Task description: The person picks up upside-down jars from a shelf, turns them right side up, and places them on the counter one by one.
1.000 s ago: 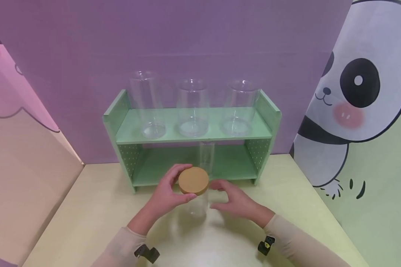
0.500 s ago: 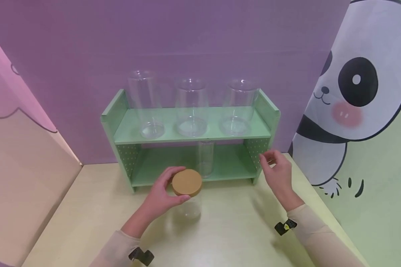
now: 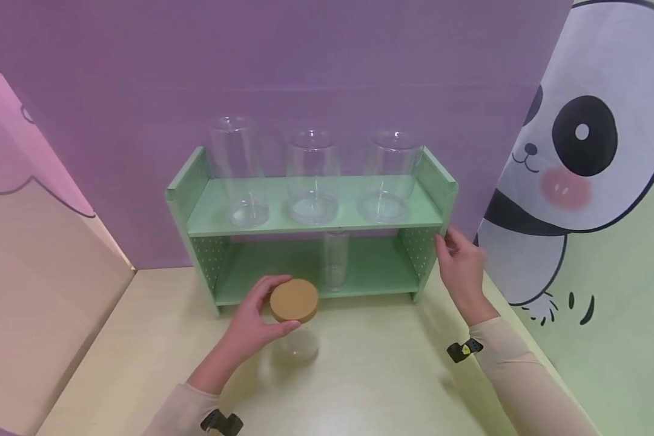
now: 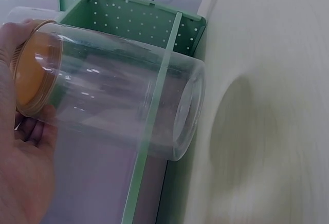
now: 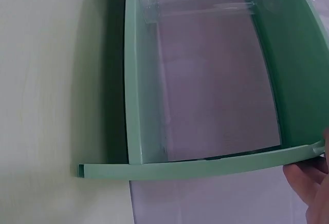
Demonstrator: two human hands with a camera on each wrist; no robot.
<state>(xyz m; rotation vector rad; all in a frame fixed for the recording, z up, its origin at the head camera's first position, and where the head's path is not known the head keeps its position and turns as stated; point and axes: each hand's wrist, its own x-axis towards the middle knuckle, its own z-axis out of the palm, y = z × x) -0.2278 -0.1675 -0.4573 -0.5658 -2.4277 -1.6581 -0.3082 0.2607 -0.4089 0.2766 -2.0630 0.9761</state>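
Observation:
My left hand (image 3: 253, 321) grips an orange-brown lid (image 3: 294, 301) on a clear jar (image 4: 118, 90), thumb and fingers around the lid's edge. The jar is upright just above the table, in front of the green shelf's left half; its shadow lies apart from it in the left wrist view. At the green two-tier shelf (image 3: 316, 229), my right hand (image 3: 463, 269) pinches the front edge of the right side panel (image 5: 205, 169), with some fingers hidden behind it. A narrow clear jar (image 3: 335, 260) stands on the lower tier, right of the held one.
Three large clear jars stand on the upper tier: a tall left jar (image 3: 242, 175), a middle jar (image 3: 313, 175) and a right jar (image 3: 389, 175). The pale table (image 3: 360, 363) meets a purple wall (image 3: 327, 72) behind and a panda-painted wall (image 3: 605, 272) at right.
My right hand has left the held jar's side and moved right to the shelf's side panel. My left hand has carried the lidded jar slightly left. The jars on the shelf stay put.

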